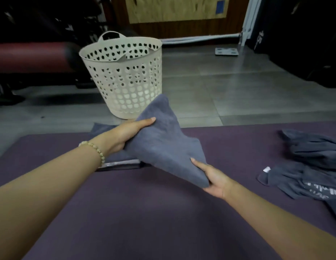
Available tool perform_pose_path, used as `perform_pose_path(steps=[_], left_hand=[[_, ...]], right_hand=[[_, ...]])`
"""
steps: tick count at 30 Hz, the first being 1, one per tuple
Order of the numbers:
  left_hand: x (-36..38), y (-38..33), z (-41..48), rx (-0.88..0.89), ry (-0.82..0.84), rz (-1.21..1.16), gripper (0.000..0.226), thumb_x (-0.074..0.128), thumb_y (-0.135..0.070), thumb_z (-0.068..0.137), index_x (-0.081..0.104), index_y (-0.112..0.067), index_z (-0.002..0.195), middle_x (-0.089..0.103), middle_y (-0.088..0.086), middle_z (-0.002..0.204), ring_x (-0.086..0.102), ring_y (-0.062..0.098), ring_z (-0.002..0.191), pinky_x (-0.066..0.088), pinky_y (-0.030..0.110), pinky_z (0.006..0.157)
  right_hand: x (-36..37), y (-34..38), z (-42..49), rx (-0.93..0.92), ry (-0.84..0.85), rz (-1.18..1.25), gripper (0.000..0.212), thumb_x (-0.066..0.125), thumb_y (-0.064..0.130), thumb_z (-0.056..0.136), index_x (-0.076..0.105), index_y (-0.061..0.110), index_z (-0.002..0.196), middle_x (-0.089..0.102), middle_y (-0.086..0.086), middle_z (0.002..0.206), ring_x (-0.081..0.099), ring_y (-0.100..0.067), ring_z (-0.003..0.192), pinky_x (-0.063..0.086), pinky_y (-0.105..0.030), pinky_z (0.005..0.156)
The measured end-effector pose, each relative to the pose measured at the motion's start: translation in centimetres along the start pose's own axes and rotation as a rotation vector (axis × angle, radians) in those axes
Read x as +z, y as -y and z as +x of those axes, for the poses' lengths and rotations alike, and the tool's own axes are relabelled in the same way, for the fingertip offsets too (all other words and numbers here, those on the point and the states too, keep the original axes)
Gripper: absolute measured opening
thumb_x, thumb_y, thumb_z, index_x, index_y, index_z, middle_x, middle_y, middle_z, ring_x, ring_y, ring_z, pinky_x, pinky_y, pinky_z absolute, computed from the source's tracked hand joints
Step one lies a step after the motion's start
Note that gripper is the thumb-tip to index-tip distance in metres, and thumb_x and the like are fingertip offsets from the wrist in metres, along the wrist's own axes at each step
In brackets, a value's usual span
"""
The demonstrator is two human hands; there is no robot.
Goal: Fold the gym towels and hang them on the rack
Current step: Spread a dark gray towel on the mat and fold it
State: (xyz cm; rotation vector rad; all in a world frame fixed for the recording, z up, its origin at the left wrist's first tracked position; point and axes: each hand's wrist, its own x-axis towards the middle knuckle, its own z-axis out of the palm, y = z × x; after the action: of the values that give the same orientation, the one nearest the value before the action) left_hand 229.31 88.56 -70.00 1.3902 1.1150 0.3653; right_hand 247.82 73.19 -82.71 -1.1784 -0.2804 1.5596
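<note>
Towel [163,143], grey, part-folded: hangs lifted off the purple mat [144,212], peak pointing toward the basket [125,81]. Pinched at its far left edge by the left hand [125,135], one digit laid over the cloth. Gripped at its near corner by the right hand [214,180]. Hands apart, each clamped on it. Below the left wrist, flat on the mat: stack of folded towels [118,163]. Well apart at the right, loose on the mat: heap of unfolded towels [313,166]. Beaded bracelet [95,150] on the left wrist. Basket upright on tiled floor beyond the mat.
</note>
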Motion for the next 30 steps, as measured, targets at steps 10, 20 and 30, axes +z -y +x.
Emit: perform_pose_path(steps=[10, 20, 30], left_hand=[[-12.2, 10.5, -1.1, -0.159, -0.073, -0.216, 0.028, 0.062, -0.036, 0.089, 0.064, -0.020, 0.112, 0.073, 0.002, 0.104, 0.069, 0.019, 0.096, 0.054, 0.032, 0.081], [-21.8, 8.2, 5.3, 0.178, -0.356, -0.161, 0.035, 0.060, -0.033, 0.092, 0.059, -0.015, 0.122, 0.067, 0.001, 0.114, 0.063, 0.016, 0.105, 0.050, 0.024, 0.084], [-18.8, 19.6, 8.5, 0.103, -0.566, 0.233, 0.051, 0.060, -0.027, 0.092, 0.042, -0.015, 0.139, 0.060, 0.005, 0.124, 0.058, 0.023, 0.112, 0.046, 0.030, 0.091]], right_hand=[[9.0, -1.0, 4.4, -0.159, 0.018, -0.332, 0.033, 0.063, 0.019, 0.090, 0.058, 0.018, 0.122, 0.071, 0.000, 0.112, 0.068, -0.015, 0.099, 0.054, -0.024, 0.077], [19.2, 4.0, 13.9, -0.362, -0.062, -0.394, 0.015, 0.062, 0.017, 0.091, 0.060, 0.019, 0.105, 0.069, 0.002, 0.102, 0.065, -0.012, 0.086, 0.054, -0.023, 0.074], [15.4, -2.9, 20.0, -0.239, -0.241, -0.647, 0.034, 0.055, 0.010, 0.095, 0.046, 0.012, 0.128, 0.058, 0.000, 0.088, 0.058, -0.015, 0.065, 0.052, -0.016, 0.049]])
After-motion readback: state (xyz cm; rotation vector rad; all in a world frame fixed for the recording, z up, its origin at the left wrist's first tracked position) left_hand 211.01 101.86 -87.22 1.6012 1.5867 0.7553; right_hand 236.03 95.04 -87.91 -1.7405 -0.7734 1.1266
